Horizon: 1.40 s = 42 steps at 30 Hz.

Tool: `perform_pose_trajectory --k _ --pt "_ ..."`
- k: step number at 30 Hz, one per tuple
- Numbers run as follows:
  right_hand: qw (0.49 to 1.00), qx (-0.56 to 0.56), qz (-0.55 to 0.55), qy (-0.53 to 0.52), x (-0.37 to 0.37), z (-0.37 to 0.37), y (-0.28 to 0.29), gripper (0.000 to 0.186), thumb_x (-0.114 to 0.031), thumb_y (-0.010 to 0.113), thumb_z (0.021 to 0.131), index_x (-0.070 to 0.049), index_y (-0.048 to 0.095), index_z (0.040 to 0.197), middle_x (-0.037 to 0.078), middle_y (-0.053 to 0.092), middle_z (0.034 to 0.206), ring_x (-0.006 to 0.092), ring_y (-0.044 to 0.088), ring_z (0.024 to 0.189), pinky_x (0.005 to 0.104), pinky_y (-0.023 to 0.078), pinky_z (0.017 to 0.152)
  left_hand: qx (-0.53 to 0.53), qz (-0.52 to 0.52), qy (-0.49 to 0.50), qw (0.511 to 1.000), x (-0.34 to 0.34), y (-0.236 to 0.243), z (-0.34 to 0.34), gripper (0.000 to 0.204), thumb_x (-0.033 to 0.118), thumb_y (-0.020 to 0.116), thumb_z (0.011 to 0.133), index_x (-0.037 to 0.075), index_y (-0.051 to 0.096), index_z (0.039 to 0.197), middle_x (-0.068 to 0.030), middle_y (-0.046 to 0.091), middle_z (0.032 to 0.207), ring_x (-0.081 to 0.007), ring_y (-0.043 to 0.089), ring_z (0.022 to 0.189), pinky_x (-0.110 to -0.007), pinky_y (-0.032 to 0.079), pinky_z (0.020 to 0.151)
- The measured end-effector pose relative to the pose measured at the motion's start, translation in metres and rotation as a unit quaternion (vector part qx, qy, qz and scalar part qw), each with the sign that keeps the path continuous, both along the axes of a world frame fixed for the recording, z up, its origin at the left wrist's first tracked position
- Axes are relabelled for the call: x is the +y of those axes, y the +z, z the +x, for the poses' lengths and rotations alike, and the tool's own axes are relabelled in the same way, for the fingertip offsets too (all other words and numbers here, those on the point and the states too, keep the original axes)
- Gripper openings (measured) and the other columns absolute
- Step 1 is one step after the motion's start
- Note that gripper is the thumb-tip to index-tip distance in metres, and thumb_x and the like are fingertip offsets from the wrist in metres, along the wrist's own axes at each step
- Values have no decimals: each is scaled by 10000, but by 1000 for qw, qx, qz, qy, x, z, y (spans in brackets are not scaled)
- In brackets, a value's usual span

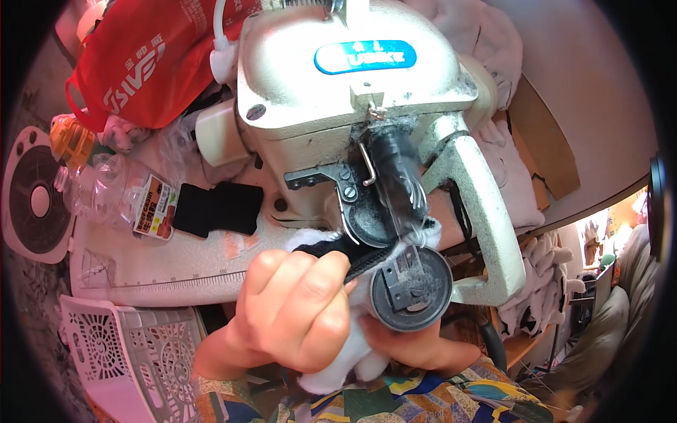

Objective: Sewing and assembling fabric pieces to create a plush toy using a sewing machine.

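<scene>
At the cream industrial sewing machine [338, 67], my left hand [293, 307] is closed on black-edged white plush fabric [330, 377], pinching it left of the black feed discs. The strip of black fabric [331, 243] runs into the stitching point, beside the upper disc and above the round lower disc [409, 289]. My right hand [412, 345] is below the lower disc, touching the white plush; its fingers are mostly hidden behind the disc and fabric.
Left on the table [141, 282] lie a plastic bottle [106, 183], black cloth pieces [218, 208], a fan-like round object [35, 190] and a red bag [151, 63]. A white basket [106, 324] sits below left; plush pieces [529, 296] are piled at right.
</scene>
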State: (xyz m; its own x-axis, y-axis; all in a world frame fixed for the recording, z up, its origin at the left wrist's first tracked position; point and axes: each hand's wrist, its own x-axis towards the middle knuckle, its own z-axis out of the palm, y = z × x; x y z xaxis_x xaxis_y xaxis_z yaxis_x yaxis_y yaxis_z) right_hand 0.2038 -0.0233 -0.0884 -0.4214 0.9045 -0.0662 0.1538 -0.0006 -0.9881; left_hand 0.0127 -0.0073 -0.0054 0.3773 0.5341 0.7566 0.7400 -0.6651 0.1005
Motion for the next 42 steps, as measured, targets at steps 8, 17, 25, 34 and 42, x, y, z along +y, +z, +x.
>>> perform_pose_trajectory --k 8,17,25,34,42 --pt "990 5 120 77 24 1 22 751 -69 761 764 -54 309 1364 82 524 1269 151 504 1150 376 297 1051 -33 -76 4 997 4 10 4 192 39 652 744 14 522 883 -139 622 864 -245 554 649 -355 389 606" --pt "985 155 68 42 34 -1 23 798 -57 856 636 -43 360 1261 88 576 1111 165 593 993 325 489 888 -134 -262 -200 935 12 20 -29 102 101 623 747 23 563 772 -147 629 874 -300 577 715 -378 417 671" --pt "984 -46 159 -69 6 -3 8 560 -111 790 678 5 588 1187 144 622 1161 259 560 1146 381 459 933 -41 -85 -33 995 3 1 -27 248 15 714 711 22 509 851 -116 619 850 -230 552 630 -341 393 578" --pt "933 -125 301 -155 11 -7 12 540 -94 810 665 13 597 1150 115 640 1088 211 596 1035 351 413 976 4 -8 -7 1000 -3 3 -14 270 -31 672 782 19 469 952 -141 637 883 -239 545 607 -355 400 592" --pt "971 36 198 -132 16 -3 22 427 -372 447 986 -66 365 1272 86 506 1248 179 519 1126 355 405 1008 -5 5 8 1000 4 2 7 263 -48 667 774 -10 488 962 -162 631 868 -219 558 601 -346 380 575"
